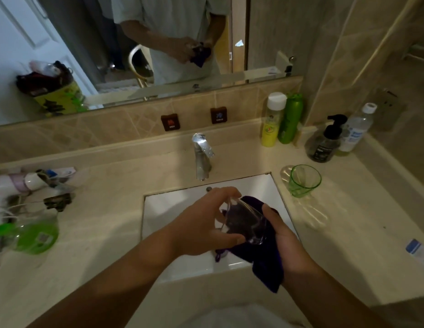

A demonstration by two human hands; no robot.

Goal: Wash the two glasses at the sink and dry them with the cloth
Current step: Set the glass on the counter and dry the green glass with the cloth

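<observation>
Your left hand's fingers (226,194) are curling around the clear, smooth-walled drinking glass (244,221), thumb underneath and fingertips spread over its rim end, so you are gripping it on its side rather than upright; that tilt is likely letting the cloth reach the inner wall. Your right hand's fingers (269,213) are wrapping around the dark purple soft cloth (265,261) and pressing it against the glass's far side and base, with a fold of it apparently pushed inside the glass, since the purple is showing through the clear wall. The rest of the cloth is hanging loose below your right hand (286,235), toward the near edge of the basin.

You are holding all of this above the white rectangular sink (173,207), near its front right part, probably so any drips are falling into the basin and not onto the desk (111,204). The chrome single-lever tap (201,157) behind is showing no running water.

The green translucent glass (303,181) is standing upright on the desk just beside the sink's back right corner, well apart from your hands, waiting or finished; which, I cannot tell. You appear to be drying the clear one.
</observation>
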